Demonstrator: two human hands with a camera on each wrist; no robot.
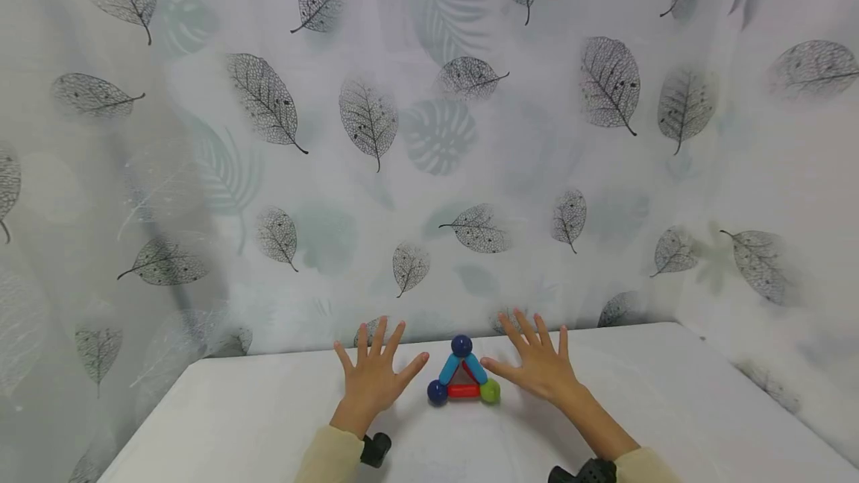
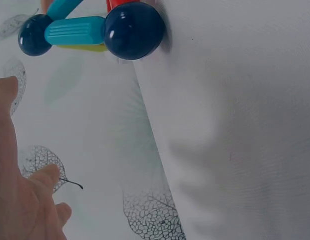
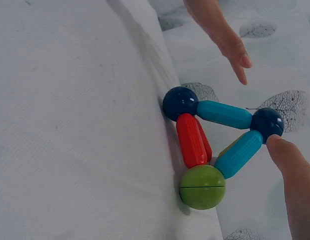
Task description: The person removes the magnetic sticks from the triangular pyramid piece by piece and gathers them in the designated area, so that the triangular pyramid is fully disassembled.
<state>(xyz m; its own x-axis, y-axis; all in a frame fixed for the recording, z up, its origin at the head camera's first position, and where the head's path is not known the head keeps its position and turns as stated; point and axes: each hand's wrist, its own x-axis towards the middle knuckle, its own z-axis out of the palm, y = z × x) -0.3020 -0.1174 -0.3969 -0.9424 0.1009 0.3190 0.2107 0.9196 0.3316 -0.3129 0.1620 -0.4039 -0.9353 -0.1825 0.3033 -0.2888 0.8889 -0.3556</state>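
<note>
Between the two hands stands a small triangular frame of magnetic balls and rods. Its top is a dark blue ball [image 1: 461,346], with another dark blue ball [image 1: 438,393] at lower left and a green ball [image 1: 491,391] at lower right. A red rod [image 1: 464,391] forms the base, and blue rods [image 3: 224,114] form the sides. Further red and yellow rods show partly behind. To its left, the left hand [image 1: 373,379] spreads its fingers and holds nothing. The right hand [image 1: 540,364] spreads likewise on the right; whether its thumb touches the frame, I cannot tell.
The frame rests on a white-covered table [image 1: 262,408]. Beyond the table's far edge hangs a pale curtain [image 1: 322,192] printed with leaves, which also runs along both sides. Each wrist wears a black camera strap.
</note>
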